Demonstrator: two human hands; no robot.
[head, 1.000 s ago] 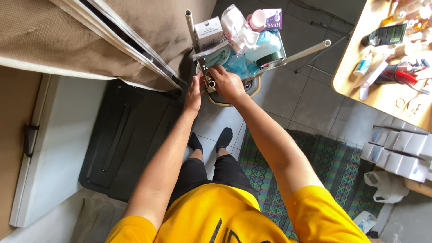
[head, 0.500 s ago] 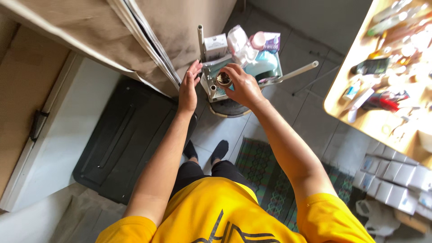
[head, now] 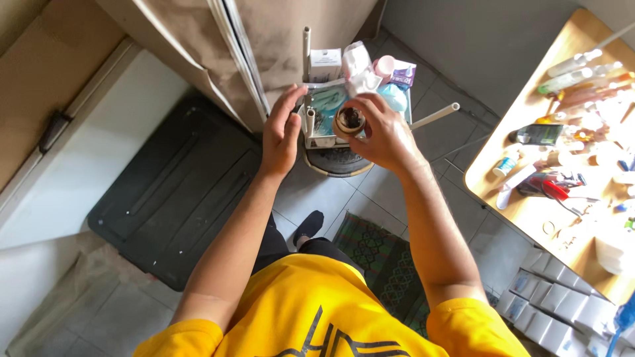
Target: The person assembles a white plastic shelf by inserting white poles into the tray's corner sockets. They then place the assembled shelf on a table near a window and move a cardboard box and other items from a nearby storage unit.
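Observation:
My right hand (head: 382, 135) grips a small round brown container (head: 348, 121) with a dark inside, lifted above a small metal tray shelf (head: 311, 140). To the container's left, my left hand (head: 281, 134) hovers with fingers spread and holds nothing. The shelf carries white boxes (head: 325, 64), a pink-capped jar (head: 383, 66), a purple box (head: 403, 73), white wrapped packets (head: 356, 61) and light-blue items (head: 395, 97). Two white tubes (head: 306, 43) stick up from the shelf's frame.
A beige fabric cover (head: 278, 33) hangs at the left of the shelf. A black plastic panel (head: 172, 192) lies on the floor. A wooden table (head: 529, 218) at right bears bottles and tools. White boxes (head: 562, 304) and a green patterned rug (head: 383, 264) are below.
My right hand has lifted the brown container up out of the shelf toward me. My left hand let go of the shelf and opened beside it. The view shifted left.

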